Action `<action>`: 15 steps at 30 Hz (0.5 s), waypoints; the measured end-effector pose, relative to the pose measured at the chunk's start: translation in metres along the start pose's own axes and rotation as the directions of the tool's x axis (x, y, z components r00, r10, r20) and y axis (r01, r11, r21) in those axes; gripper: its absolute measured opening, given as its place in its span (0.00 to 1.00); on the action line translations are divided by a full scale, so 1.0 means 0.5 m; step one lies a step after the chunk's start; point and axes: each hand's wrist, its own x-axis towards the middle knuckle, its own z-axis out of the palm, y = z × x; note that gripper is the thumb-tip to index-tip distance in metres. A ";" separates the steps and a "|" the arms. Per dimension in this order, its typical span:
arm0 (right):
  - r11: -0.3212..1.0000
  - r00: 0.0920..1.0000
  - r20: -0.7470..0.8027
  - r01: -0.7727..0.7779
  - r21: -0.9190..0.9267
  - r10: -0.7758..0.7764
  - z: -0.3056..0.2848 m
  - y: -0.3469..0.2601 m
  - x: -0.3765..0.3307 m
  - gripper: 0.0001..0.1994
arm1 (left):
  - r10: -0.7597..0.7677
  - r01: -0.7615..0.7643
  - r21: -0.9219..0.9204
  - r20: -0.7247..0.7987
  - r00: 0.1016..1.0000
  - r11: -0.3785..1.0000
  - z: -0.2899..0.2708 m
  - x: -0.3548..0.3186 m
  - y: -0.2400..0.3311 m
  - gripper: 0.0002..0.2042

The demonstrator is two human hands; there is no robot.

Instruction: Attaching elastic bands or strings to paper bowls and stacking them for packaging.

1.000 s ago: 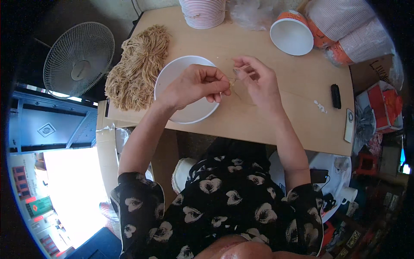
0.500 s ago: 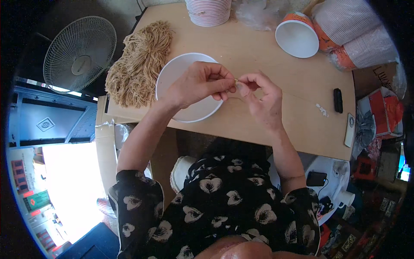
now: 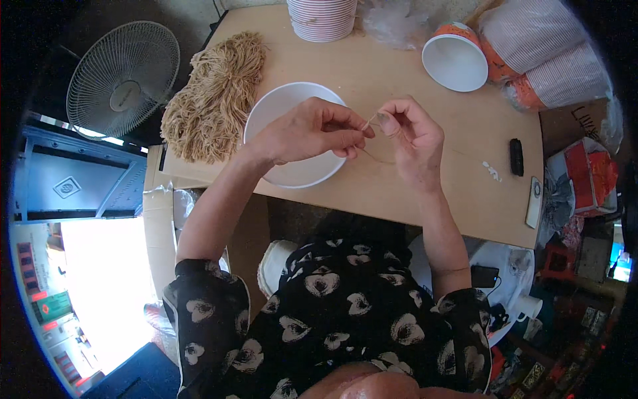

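Since a second ago both hands have closed together: left hand [image 3: 302, 132] and right hand [image 3: 412, 136], each grip pinching one thin tan string [image 3: 369, 122], above the white round bowl [image 3: 292, 174] on the wooden bench [image 3: 372, 73].

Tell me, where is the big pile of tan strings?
In the head view, the pile of tan strings lies on the wooden table's left end, just left of the white bowl and right of the floor fan.

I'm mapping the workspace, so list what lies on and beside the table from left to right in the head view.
Standing fan → heap of tan strands → white bowl → left hand → right hand → orange paper cup → small black object.
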 end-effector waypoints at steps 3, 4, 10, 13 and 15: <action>1.000 1.000 -0.004 0.023 -0.008 -0.023 -0.002 0.004 0.000 0.05 | -0.013 0.011 -0.053 -0.036 0.999 0.999 0.006 -0.005 0.011 0.12; 1.000 1.000 -0.006 0.026 -0.009 -0.026 -0.005 0.009 -0.001 0.05 | -0.009 0.007 -0.054 -0.038 0.999 0.998 0.004 -0.004 0.008 0.12; 0.994 0.998 0.016 -0.068 0.080 0.067 -0.012 0.029 -0.013 0.10 | 0.003 0.004 0.088 -0.084 0.996 0.996 0.006 -0.012 0.002 0.10; 0.968 0.975 0.137 -0.194 0.159 0.173 -0.008 -0.006 0.006 0.16 | 0.030 -0.007 0.172 -0.134 0.991 0.985 0.011 -0.016 -0.006 0.09; 0.944 0.934 0.258 -0.292 0.150 0.248 -0.015 0.008 0.011 0.18 | 0.077 -0.047 0.161 -0.189 0.979 0.986 0.013 -0.018 -0.005 0.09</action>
